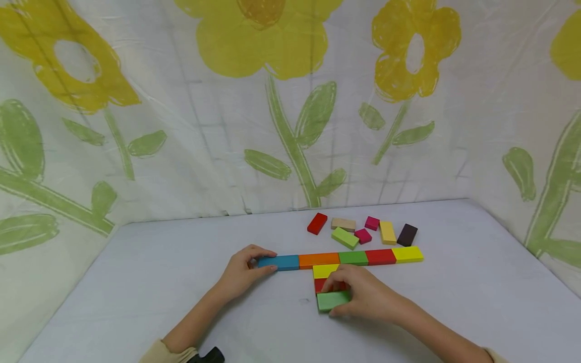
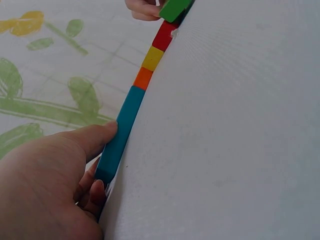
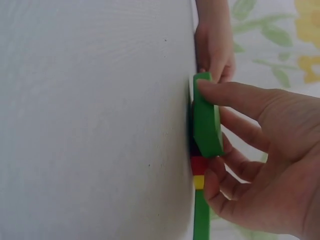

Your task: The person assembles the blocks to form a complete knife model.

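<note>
A row of blocks runs left to right: blue point(image 1: 286, 262), orange point(image 1: 319, 259), green point(image 1: 353, 258), red point(image 1: 381, 256) and yellow point(image 1: 407, 254). Below it, near the orange block, come another yellow block point(image 1: 325, 271) and a red block point(image 1: 320, 286). My left hand point(image 1: 242, 272) holds the blue block's left end between thumb and fingers, also in the left wrist view point(image 2: 55, 175). My right hand point(image 1: 367, 295) pinches a green block point(image 1: 330, 301) at the near side of that red block; the right wrist view shows the green block point(image 3: 205, 115) tilted in the fingers.
Behind the row lie loose blocks: red point(image 1: 317, 223), beige point(image 1: 343, 224), light green point(image 1: 345, 238), two pink point(image 1: 372, 223), pale yellow point(image 1: 388, 232) and dark point(image 1: 407, 235). A flowered curtain point(image 1: 218, 126) hangs at the table's far edge.
</note>
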The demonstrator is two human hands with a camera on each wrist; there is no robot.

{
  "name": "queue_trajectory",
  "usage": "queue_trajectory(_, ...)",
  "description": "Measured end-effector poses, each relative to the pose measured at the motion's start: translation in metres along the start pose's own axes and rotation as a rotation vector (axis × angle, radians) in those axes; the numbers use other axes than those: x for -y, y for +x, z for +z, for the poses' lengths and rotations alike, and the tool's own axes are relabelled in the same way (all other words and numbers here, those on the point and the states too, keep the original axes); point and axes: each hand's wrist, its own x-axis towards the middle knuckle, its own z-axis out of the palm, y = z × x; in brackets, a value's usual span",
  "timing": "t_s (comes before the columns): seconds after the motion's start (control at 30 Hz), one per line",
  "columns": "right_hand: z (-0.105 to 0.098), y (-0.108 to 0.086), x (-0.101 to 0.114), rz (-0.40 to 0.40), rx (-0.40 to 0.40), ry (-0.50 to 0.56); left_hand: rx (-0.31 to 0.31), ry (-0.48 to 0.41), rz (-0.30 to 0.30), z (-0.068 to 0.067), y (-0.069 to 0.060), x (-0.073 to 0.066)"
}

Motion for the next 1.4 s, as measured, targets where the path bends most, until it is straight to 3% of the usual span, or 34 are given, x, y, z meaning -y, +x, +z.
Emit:
queue_trajectory(0.23,-0.014,-0.007,0.050,0.087,0.036,0.013,0.001,-0.014,0.009,-0.001,-0.001,-0.003)
queue_trajectory(0.37,-0.018,-0.008,0.062,0.111,0.043,0.013,0.002,-0.023,0.007,-0.001,-0.001,-0.003)
queue_trajectory(1.4,-0.019,-0.006,0.056,0.098,0.043,0.091,0.011,-0.003,0.009,-0.002,0.000,-0.001)
